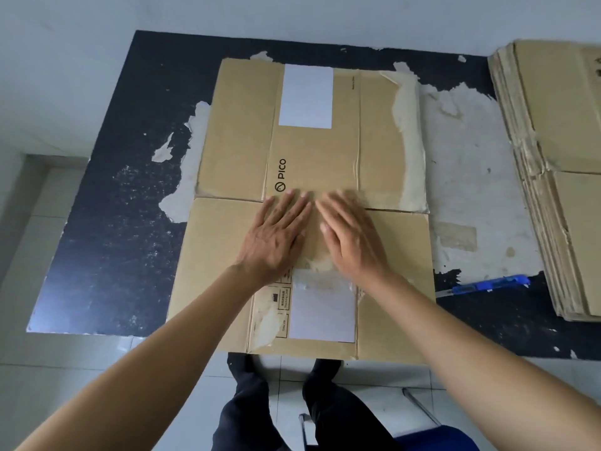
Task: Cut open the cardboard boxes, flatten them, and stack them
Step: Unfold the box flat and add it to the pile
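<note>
As the flattened box [224,255] lies on the dark worktop [107,229], near edge at the worktop's front, both palms press its centre fold: left grip [276,237] & right grip [353,239] released, fingers straight, side by side, holding nothing. Just right of the box, a blue cutter [487,284]. Farther right, a stack of flat cardboard [553,131].

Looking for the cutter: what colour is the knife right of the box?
The knife is blue; head view.
</note>
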